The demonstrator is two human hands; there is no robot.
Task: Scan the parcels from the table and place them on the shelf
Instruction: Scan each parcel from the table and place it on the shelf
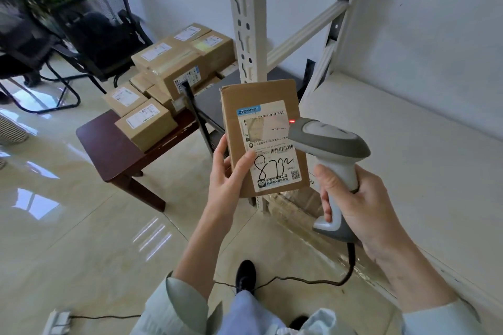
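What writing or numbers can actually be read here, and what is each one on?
"8732": handwritten in black marker on the white shipping label of the parcel that the left hand holds.
Blue logo at that label's top left: looks like "ZTO", not sure.
Barcodes, QR code and small Chinese print on that label: too small to read.
Labels on the parcels on the table: too blurred to read.
Scanner in the right hand: no readable text.

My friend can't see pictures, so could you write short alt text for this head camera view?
A person's left hand holds up a small cardboard parcel while the right hand aims a corded barcode scanner at its label, where a red dot glows. More parcels are piled on a dark wooden table behind, and a pale shelf is at right.
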